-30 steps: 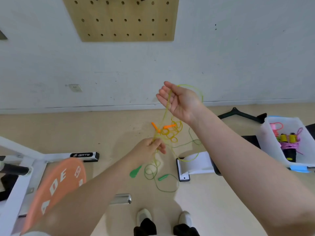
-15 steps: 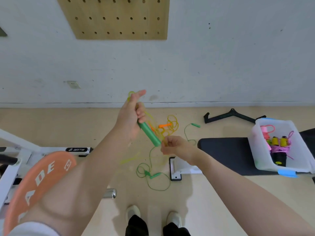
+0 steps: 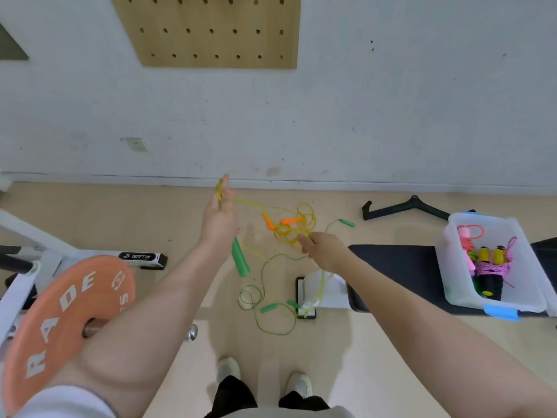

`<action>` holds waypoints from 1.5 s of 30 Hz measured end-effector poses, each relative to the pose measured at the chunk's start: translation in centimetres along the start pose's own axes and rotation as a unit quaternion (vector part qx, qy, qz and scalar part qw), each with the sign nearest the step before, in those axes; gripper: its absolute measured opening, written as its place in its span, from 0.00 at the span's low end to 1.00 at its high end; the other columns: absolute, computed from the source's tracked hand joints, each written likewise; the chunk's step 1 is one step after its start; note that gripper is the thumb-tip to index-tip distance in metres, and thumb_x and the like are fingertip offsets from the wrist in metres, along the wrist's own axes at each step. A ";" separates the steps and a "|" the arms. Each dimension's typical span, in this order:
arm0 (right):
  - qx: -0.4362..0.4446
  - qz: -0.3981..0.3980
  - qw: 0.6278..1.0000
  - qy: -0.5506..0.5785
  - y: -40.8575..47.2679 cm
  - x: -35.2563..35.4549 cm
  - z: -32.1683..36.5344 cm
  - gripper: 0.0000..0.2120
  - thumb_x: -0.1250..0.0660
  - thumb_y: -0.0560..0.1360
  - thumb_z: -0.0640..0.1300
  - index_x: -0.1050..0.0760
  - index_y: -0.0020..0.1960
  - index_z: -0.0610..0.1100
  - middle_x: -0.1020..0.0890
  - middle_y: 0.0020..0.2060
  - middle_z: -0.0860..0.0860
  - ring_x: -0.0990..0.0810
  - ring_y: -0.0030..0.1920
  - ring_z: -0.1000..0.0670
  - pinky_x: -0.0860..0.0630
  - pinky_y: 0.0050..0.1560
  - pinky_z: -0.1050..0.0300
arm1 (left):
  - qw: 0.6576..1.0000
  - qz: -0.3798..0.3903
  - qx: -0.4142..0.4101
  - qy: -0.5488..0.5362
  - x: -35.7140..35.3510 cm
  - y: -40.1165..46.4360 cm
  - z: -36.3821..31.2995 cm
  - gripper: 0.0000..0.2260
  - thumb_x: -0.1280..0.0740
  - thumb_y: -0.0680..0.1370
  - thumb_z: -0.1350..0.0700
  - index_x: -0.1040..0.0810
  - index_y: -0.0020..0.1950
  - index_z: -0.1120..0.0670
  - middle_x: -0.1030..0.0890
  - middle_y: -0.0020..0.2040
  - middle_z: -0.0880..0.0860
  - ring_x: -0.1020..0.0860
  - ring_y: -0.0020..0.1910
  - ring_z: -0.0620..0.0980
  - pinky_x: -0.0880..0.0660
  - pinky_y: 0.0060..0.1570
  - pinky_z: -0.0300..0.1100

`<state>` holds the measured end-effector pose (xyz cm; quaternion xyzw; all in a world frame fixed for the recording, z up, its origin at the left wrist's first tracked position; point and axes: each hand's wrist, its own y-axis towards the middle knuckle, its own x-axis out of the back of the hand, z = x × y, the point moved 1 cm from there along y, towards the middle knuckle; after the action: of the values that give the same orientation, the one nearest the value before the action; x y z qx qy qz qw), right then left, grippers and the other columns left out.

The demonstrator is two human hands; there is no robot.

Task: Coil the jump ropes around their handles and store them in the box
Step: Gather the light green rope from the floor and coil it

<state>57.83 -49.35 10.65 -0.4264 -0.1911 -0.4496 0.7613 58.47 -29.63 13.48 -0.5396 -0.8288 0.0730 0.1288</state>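
Observation:
My left hand [image 3: 219, 218] is raised and grips a green jump-rope handle [image 3: 240, 260], which sticks out below the palm, with yellow-green cord looped over the fingers. My right hand [image 3: 324, 248] pinches the same yellow-green cord [image 3: 319, 289], which hangs down from it. On the floor beyond lie a yellow rope with orange handles [image 3: 294, 223] in a loose tangle and a green rope [image 3: 265, 303] with small green handles. The white box [image 3: 452, 285] at the right holds a coiled pink rope with yellow-black handles [image 3: 489, 267] and a pink one.
An orange weight plate [image 3: 57, 324] on a white rack fills the lower left. A dark bench pad [image 3: 394, 267] with a white base supports the box. A black bar attachment [image 3: 404, 206] lies near the wall. My feet [image 3: 262, 378] stand on the beige floor.
My left hand rose with the green handle and opened its fingers upward. My right hand swung down from head height, took hold of the cord and drew it out rightward.

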 end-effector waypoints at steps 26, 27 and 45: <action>0.004 0.053 0.586 0.809 -1.9 6.3 7.4 0.22 0.50 0.81 0.54 0.33 0.57 0.35 0.24 0.38 0.44 0.23 0.37 0.50 0.22 0.36 0.62 | 0.925 0.296 0.019 0.236 -3.5 -7.7 3.5 0.14 0.45 0.82 0.51 0.23 0.46 0.55 0.19 0.31 0.49 0.30 0.24 0.35 0.32 0.35 0.38; 0.004 0.041 0.650 0.758 -1.9 6.0 6.8 0.23 0.50 0.80 0.56 0.33 0.57 0.36 0.22 0.44 0.43 0.22 0.44 0.48 0.22 0.48 0.58 | 0.942 0.287 0.043 0.169 -3.5 -7.7 2.9 0.16 0.46 0.82 0.51 0.24 0.41 0.56 0.21 0.28 0.49 0.33 0.21 0.38 0.35 0.29 0.37; -0.045 -0.010 0.940 0.338 -4.8 -0.3 -3.8 0.13 0.47 0.79 0.38 0.32 0.37 0.41 0.27 0.27 0.47 0.27 0.34 0.46 0.26 0.38 0.59 | 0.961 0.056 0.139 -0.232 -0.2 -3.4 -0.5 0.11 0.45 0.81 0.46 0.28 0.59 0.47 0.20 0.46 0.51 0.43 0.17 0.40 0.45 0.17 0.31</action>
<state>53.24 -53.44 10.59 -0.2814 0.0938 -0.5832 0.7562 55.73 -31.20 14.84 -0.5302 -0.7862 0.3174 0.0026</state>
